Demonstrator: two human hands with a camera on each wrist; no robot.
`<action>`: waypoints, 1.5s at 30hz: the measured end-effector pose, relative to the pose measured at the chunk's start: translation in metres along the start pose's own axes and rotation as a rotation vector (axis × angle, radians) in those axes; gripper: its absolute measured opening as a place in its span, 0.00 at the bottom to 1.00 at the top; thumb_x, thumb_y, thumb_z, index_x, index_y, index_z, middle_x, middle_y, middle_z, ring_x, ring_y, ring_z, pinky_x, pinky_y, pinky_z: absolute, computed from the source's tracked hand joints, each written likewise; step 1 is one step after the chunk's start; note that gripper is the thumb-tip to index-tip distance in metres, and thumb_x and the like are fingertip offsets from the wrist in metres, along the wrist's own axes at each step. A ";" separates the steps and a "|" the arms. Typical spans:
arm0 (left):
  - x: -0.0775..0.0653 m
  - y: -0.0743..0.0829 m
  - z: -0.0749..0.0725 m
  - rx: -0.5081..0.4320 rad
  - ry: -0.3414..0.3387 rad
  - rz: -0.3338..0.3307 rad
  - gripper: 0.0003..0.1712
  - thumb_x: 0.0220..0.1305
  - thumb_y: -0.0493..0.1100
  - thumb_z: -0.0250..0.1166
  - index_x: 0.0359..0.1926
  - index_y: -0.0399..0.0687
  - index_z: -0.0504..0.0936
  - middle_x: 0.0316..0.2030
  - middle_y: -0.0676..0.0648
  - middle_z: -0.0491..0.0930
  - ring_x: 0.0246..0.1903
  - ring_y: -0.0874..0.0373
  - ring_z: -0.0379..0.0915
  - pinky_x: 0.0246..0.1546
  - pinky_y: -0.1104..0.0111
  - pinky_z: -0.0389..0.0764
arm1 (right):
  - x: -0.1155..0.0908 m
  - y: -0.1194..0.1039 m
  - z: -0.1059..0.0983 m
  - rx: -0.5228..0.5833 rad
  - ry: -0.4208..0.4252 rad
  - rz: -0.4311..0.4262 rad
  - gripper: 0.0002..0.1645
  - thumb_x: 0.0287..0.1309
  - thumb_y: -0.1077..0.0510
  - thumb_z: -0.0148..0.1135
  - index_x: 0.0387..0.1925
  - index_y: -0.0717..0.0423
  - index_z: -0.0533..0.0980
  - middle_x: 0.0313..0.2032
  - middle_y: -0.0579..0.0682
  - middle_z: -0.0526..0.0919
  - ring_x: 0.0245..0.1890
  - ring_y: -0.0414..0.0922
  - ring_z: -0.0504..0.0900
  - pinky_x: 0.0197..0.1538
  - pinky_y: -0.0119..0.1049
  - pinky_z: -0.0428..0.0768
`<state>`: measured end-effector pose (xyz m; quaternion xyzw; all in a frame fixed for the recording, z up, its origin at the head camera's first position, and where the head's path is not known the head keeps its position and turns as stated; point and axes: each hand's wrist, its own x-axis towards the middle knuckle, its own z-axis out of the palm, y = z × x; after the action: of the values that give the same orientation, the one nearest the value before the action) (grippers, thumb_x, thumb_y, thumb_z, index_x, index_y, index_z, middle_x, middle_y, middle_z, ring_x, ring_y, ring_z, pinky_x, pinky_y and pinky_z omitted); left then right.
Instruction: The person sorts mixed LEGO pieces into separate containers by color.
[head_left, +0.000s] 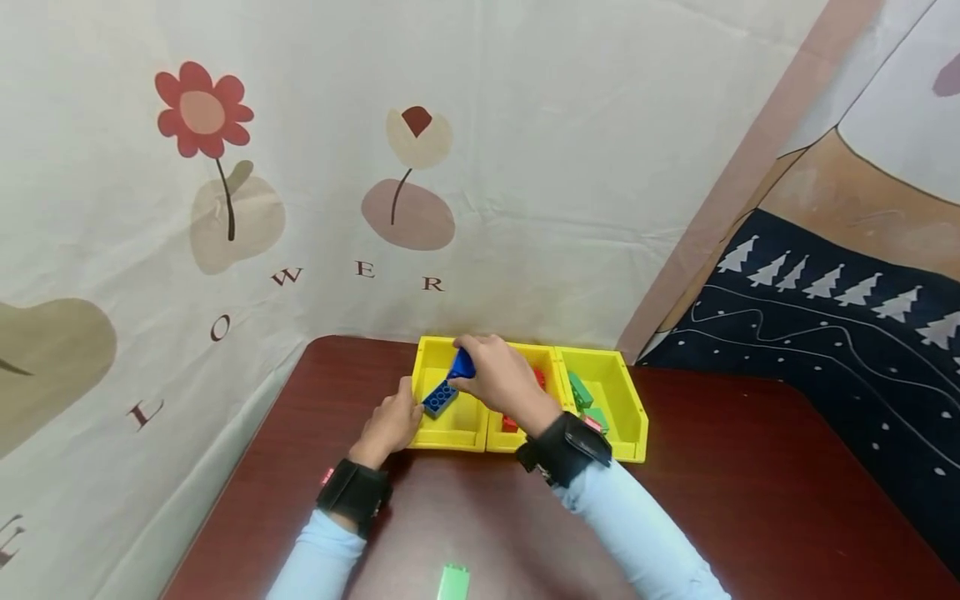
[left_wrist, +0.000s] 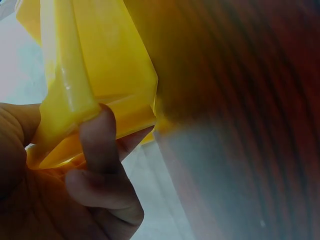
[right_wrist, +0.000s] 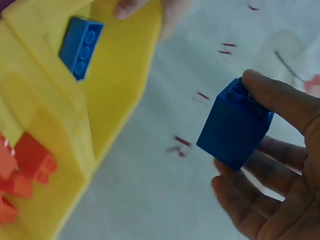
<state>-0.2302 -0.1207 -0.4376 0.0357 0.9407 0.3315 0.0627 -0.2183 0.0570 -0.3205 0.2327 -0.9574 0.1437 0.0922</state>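
My left hand point(head_left: 392, 425) grips the near left edge of the leftmost yellow bin point(head_left: 467, 427). In the left wrist view its thumb and fingers point(left_wrist: 98, 140) curl around the bin's corner. Above that bin, my right hand point(head_left: 501, 375) pinches a blue toy brick point(right_wrist: 234, 129) between thumb and fingers; studs show at the brick's thumb end in the right wrist view. Another blue brick point(head_left: 439, 399) lies inside the leftmost bin, close to my left fingers. The held brick is apart from it.
Red bricks point(right_wrist: 32, 157) lie in the middle bin, partly hidden by my right arm. Green bricks point(head_left: 579, 390) lie in the right bin point(head_left: 626, 408). A light green brick point(head_left: 453, 583) is at the table's front. A printed cloth point(head_left: 540, 208) hangs right behind the bins.
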 end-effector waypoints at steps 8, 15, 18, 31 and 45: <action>-0.001 0.002 0.000 -0.003 -0.005 -0.008 0.26 0.73 0.43 0.54 0.66 0.43 0.56 0.38 0.41 0.77 0.28 0.51 0.72 0.31 0.60 0.72 | 0.043 0.000 0.031 0.020 -0.170 0.066 0.33 0.53 0.53 0.73 0.60 0.57 0.74 0.50 0.56 0.83 0.45 0.50 0.81 0.48 0.39 0.83; -0.002 0.002 0.002 -0.006 0.010 -0.005 0.25 0.73 0.43 0.54 0.65 0.44 0.57 0.38 0.41 0.77 0.27 0.50 0.71 0.28 0.61 0.70 | 0.059 0.003 0.063 -0.054 -0.285 0.105 0.32 0.51 0.57 0.75 0.58 0.57 0.75 0.49 0.55 0.83 0.43 0.48 0.82 0.50 0.37 0.82; -0.002 0.002 0.003 -0.006 0.012 0.004 0.26 0.73 0.43 0.54 0.66 0.44 0.56 0.39 0.40 0.78 0.27 0.50 0.70 0.28 0.60 0.70 | 0.060 0.003 0.072 -0.079 -0.305 0.106 0.29 0.51 0.58 0.74 0.56 0.57 0.77 0.48 0.55 0.83 0.42 0.47 0.81 0.52 0.38 0.82; -0.004 0.001 0.000 -0.013 0.029 0.021 0.26 0.73 0.42 0.54 0.66 0.43 0.57 0.34 0.41 0.75 0.26 0.50 0.69 0.28 0.61 0.69 | 0.058 0.009 0.091 -0.147 -0.325 0.134 0.27 0.53 0.58 0.73 0.55 0.55 0.77 0.46 0.54 0.84 0.40 0.48 0.81 0.51 0.41 0.82; -0.003 0.001 0.001 -0.007 0.024 0.004 0.26 0.73 0.43 0.55 0.66 0.44 0.57 0.40 0.40 0.78 0.29 0.49 0.72 0.30 0.58 0.72 | 0.039 0.012 0.044 0.133 -0.127 0.143 0.40 0.55 0.50 0.71 0.67 0.56 0.68 0.62 0.57 0.77 0.58 0.55 0.78 0.60 0.47 0.77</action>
<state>-0.2270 -0.1196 -0.4374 0.0336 0.9400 0.3356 0.0509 -0.2628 0.0365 -0.3554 0.1780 -0.9639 0.1982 0.0054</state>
